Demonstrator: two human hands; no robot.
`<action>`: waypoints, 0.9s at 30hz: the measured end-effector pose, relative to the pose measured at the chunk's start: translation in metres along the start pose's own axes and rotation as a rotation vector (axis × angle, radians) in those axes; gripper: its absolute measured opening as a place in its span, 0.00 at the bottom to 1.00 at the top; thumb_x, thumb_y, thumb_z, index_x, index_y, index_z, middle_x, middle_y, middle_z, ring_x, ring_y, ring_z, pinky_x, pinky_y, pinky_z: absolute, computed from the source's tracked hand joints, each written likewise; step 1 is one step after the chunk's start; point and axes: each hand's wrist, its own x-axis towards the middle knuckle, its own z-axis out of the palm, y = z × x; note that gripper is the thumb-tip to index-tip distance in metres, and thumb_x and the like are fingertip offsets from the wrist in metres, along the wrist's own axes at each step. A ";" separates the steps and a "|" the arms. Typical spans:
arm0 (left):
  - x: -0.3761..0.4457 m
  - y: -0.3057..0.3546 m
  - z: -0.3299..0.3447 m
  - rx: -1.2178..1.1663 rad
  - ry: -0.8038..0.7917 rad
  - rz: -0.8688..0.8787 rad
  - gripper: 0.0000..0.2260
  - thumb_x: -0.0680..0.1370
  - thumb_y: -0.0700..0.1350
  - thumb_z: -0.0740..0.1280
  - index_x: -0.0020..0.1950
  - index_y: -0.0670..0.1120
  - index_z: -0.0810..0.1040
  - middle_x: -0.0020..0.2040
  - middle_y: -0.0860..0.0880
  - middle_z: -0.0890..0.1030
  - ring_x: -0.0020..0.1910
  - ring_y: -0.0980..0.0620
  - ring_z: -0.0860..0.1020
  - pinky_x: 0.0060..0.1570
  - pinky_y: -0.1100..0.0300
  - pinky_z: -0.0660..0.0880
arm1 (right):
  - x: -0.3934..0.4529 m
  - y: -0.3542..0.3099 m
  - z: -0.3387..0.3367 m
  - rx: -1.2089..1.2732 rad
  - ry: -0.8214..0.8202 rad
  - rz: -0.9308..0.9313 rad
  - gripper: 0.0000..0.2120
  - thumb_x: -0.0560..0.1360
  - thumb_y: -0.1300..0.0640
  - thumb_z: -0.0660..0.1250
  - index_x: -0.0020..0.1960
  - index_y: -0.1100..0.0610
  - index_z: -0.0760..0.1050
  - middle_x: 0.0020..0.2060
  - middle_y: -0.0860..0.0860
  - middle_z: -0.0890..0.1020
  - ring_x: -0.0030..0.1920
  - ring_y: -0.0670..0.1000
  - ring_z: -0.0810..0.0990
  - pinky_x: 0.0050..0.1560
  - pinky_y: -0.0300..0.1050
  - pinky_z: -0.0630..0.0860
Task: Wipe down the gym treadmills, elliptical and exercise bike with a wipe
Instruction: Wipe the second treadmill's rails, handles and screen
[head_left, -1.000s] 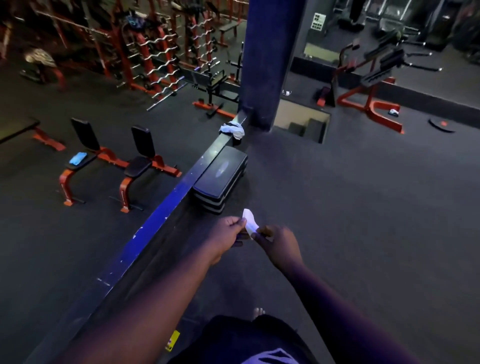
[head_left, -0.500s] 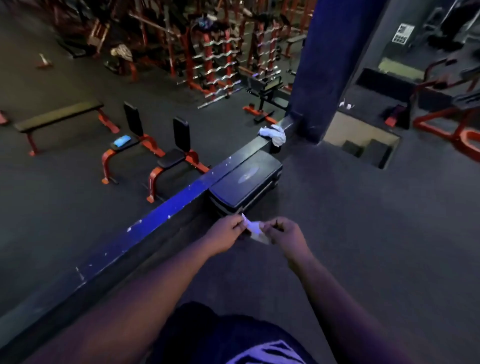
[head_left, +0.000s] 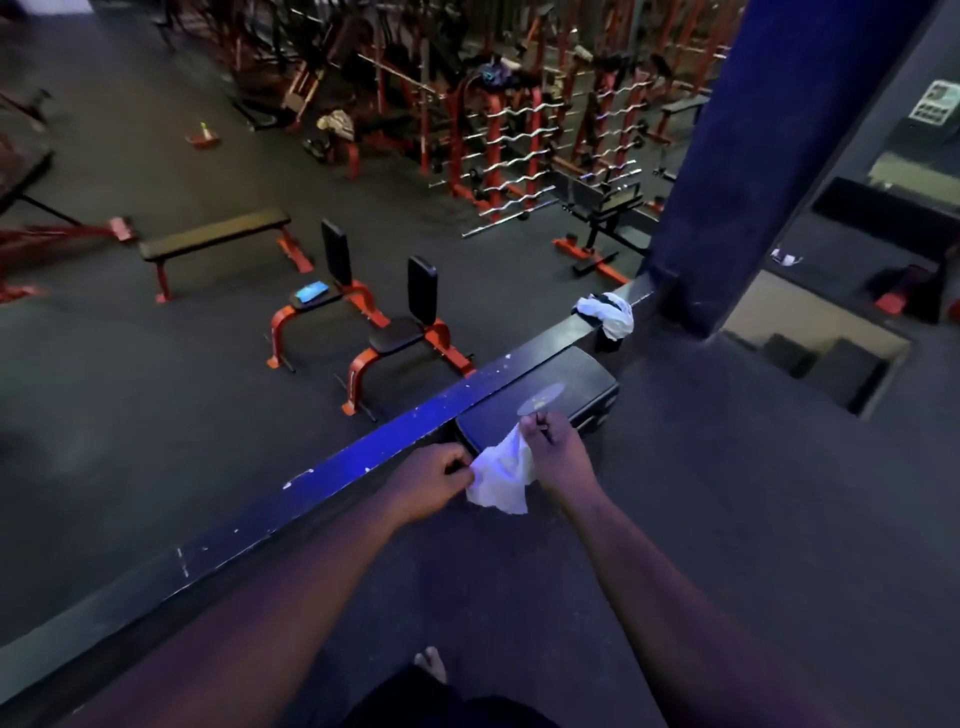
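Observation:
A white wipe (head_left: 501, 475) hangs spread between my two hands in front of me. My left hand (head_left: 431, 478) pinches its left edge. My right hand (head_left: 556, 452) pinches its upper right corner. Both hands hover just over the blue ledge (head_left: 363, 452) and the near end of a black step platform (head_left: 540, 400). No treadmill, elliptical or exercise bike is in view.
A blue pillar (head_left: 753, 156) rises at the right, with a crumpled white cloth (head_left: 610, 314) on the ledge beside it. A stairwell opening (head_left: 815, 343) lies right of the pillar. Below the ledge stand orange benches (head_left: 395, 332) and barbell racks (head_left: 519, 145).
The wipe has opened out from a small folded piece into a wider sheet as my hands pull apart. My view has swung left, showing more of the lower floor.

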 end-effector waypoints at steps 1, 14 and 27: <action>0.007 -0.002 -0.005 -0.095 0.035 -0.014 0.04 0.80 0.41 0.68 0.46 0.48 0.80 0.41 0.54 0.80 0.42 0.54 0.78 0.44 0.60 0.75 | 0.013 -0.005 0.007 -0.037 -0.017 -0.021 0.09 0.83 0.53 0.64 0.44 0.54 0.73 0.36 0.45 0.77 0.36 0.44 0.74 0.38 0.42 0.67; 0.072 -0.081 -0.103 -0.475 0.099 -0.114 0.20 0.72 0.62 0.73 0.42 0.44 0.81 0.34 0.51 0.77 0.34 0.54 0.73 0.36 0.58 0.66 | 0.164 -0.091 0.109 -0.544 -0.247 -0.279 0.11 0.81 0.46 0.65 0.50 0.54 0.78 0.42 0.50 0.81 0.44 0.54 0.79 0.41 0.44 0.66; 0.023 -0.189 -0.184 -1.025 1.113 -0.486 0.28 0.78 0.36 0.72 0.74 0.47 0.66 0.56 0.41 0.84 0.48 0.47 0.84 0.42 0.52 0.82 | 0.194 -0.134 0.344 -0.106 -1.148 -0.018 0.20 0.74 0.38 0.72 0.43 0.56 0.79 0.34 0.47 0.79 0.38 0.51 0.75 0.38 0.45 0.72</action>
